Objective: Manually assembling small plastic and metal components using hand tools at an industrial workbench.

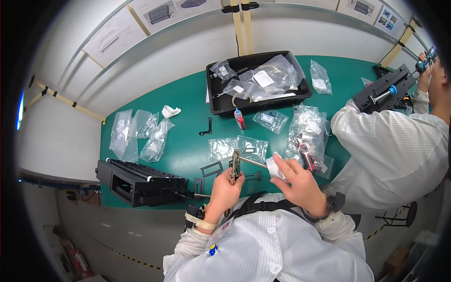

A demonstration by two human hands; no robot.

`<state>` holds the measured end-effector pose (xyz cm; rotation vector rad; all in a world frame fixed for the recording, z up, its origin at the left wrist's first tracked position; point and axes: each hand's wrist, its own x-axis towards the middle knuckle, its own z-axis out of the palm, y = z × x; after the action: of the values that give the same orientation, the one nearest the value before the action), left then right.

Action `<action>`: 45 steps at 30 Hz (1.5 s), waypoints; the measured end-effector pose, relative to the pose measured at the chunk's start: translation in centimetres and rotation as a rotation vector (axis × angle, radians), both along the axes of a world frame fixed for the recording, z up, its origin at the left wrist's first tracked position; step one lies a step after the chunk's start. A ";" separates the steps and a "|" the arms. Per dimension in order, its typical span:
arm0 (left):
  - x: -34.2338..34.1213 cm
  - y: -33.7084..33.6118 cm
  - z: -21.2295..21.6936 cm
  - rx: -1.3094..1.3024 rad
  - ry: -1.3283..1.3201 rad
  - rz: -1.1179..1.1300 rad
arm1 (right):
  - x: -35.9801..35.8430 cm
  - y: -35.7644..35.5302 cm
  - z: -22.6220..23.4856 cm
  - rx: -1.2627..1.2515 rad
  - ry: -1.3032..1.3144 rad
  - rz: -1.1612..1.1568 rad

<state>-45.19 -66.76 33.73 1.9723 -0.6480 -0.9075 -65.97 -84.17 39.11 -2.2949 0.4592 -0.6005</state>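
Your left hand has its grip wrapped round a metal plier-like tool, upright over the near part of the green bench. A slim rod runs from it to the white wipe pinched in your right hand. A black housing rests leftward; farther back, a red bottle sits beside the black tray.

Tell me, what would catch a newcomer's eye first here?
Probably the middle, where the left hand grips a metal plier-like tool and the right hand holds a white wipe at the visible end of a thin metal rod. Next, a black tray of clear bags at the green table's back, and a bulky black housing at its left end.
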 end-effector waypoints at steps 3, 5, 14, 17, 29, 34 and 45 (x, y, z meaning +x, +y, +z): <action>-0.2 -0.1 0.5 0.011 0.011 0.033 | 0.2 -0.7 -0.2 -0.264 0.093 0.042; -0.3 0.0 0.5 0.002 -0.030 0.025 | 0.5 -1.0 -0.5 -0.316 0.110 0.032; -0.2 0.0 0.1 0.011 -0.036 -0.015 | 2.3 -0.7 -1.9 -0.206 0.024 -0.053; -0.1 -0.2 0.4 0.032 -0.085 -0.024 | 2.6 -0.2 -2.4 0.059 -0.012 -0.090; 0.7 -0.8 1.4 0.003 0.035 0.084 | 1.3 -1.3 -1.0 0.087 -0.112 -0.112; 0.6 -0.9 1.0 0.027 0.005 0.045 | 1.6 -1.5 -0.2 -0.079 -0.039 -0.013; 1.0 -0.6 0.6 0.031 0.000 0.082 | 0.0 -2.5 2.1 -0.253 -0.256 -0.306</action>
<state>-44.23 -67.33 34.31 2.0113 -0.5517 -0.8731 -65.96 -86.70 41.22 -2.3533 0.6453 -1.1456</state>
